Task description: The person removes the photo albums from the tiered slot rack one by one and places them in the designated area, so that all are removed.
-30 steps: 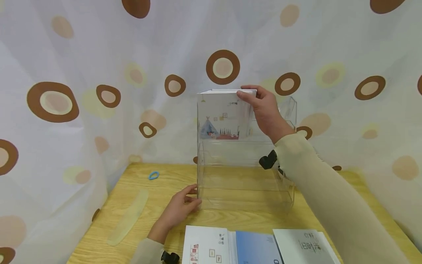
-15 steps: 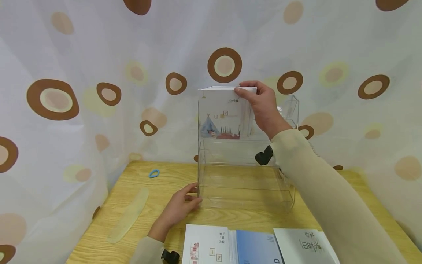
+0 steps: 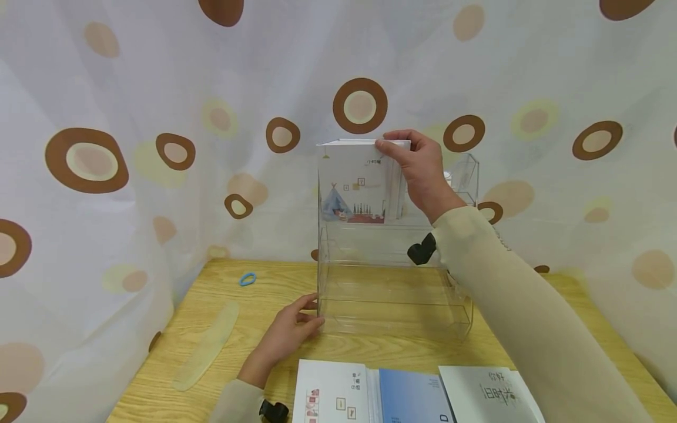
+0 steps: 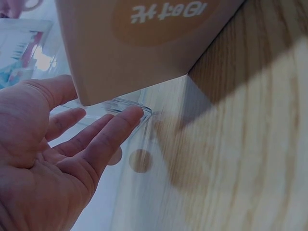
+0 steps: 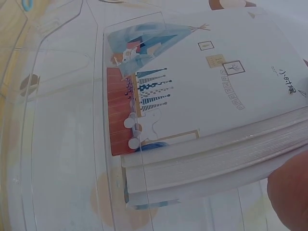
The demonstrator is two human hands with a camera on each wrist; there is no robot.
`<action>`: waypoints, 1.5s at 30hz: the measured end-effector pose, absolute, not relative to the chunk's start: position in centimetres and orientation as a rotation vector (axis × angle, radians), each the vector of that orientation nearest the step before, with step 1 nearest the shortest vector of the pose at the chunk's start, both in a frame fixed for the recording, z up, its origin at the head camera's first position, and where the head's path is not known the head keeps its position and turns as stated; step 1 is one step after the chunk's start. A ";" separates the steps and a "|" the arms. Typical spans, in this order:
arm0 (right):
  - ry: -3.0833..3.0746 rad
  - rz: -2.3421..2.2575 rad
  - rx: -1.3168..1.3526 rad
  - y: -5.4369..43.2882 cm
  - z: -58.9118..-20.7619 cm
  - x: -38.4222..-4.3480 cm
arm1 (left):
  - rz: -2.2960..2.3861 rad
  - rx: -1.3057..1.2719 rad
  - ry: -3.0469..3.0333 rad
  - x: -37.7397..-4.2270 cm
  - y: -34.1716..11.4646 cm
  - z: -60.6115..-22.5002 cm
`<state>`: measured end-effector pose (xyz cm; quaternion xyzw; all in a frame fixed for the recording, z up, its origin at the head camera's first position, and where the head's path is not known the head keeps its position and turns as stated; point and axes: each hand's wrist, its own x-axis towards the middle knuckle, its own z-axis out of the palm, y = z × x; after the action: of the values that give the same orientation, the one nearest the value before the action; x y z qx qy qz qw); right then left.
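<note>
In the head view, a clear acrylic rack [image 3: 388, 282] with stepped tiers stands on the wooden table. My right hand [image 3: 418, 170] pinches the top right corner of a thick white book [image 3: 351, 185], thumb in front and fingers behind. The book stands upright at the left of the top tier; its cover shows a blue tent and a red rug. The right wrist view shows its lower edge [image 5: 113, 110] behind the tier's clear lip. My left hand [image 3: 288, 329] touches the rack's lower left edge; the left wrist view shows its fingers [image 4: 108, 134] fairly straight and spread.
Near the front edge lie a white book [image 3: 330, 393], a blue book [image 3: 412, 396] and a pale book [image 3: 489, 393]. A small blue ring [image 3: 247, 279] lies on the table [image 3: 264, 311] at the left. Behind hangs a spotted curtain [image 3: 296, 70].
The right hand has shifted slightly left and up on the book's top corner. The book and the left hand stay nearly still; the view tilts a little.
</note>
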<state>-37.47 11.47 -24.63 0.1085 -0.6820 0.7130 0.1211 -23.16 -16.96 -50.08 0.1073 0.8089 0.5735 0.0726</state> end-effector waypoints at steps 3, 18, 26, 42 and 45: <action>-1.992 2.085 0.317 11.5 -24.4 -37.4 | 1.727 0.319 2.427 -23.1 -16.9 -49.9; -1.991 2.034 0.307 11.8 -23.1 -37.1 | 1.733 0.315 2.403 -23.4 -16.8 -50.1; -2.013 2.004 0.256 11.9 -22.0 -36.4 | 1.741 0.311 2.402 -23.5 -16.8 -50.3; -1.998 1.996 0.163 12.3 -22.0 -35.0 | 1.732 0.293 2.407 -23.2 -16.8 -50.2; -1.995 1.982 0.161 12.6 -22.0 -34.8 | 1.738 0.295 2.402 -23.3 -16.9 -50.2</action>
<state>-34.77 12.62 -21.95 0.0565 -0.6990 0.6944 0.1615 -23.27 -16.89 -50.22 0.0986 0.8035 0.5815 0.0807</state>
